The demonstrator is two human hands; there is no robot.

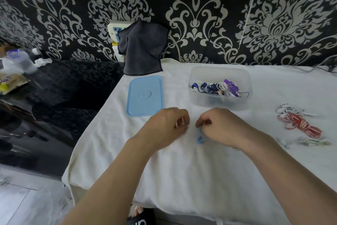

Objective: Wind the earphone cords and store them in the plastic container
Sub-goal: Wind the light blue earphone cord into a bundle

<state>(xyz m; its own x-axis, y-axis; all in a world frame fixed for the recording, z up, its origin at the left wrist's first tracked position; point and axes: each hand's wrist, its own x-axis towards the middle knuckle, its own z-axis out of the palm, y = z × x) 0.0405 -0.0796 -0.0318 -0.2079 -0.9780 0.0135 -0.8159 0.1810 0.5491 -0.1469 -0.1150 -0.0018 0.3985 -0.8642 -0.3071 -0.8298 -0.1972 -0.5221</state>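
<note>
Partway through: some cords stored, others waiting

We pinch a blue earphone cord (199,136) in our right hand (218,126); our left hand (169,124) curls beside it, its grip unclear. The container (219,88) holds several; red-and-white cords (299,124) wait right.

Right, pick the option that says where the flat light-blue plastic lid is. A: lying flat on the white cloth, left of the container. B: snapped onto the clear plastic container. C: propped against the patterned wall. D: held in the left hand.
A: the flat light-blue plastic lid lies flat on the white cloth, left of the open clear plastic container, which holds wound cords, and apart from it.
</note>
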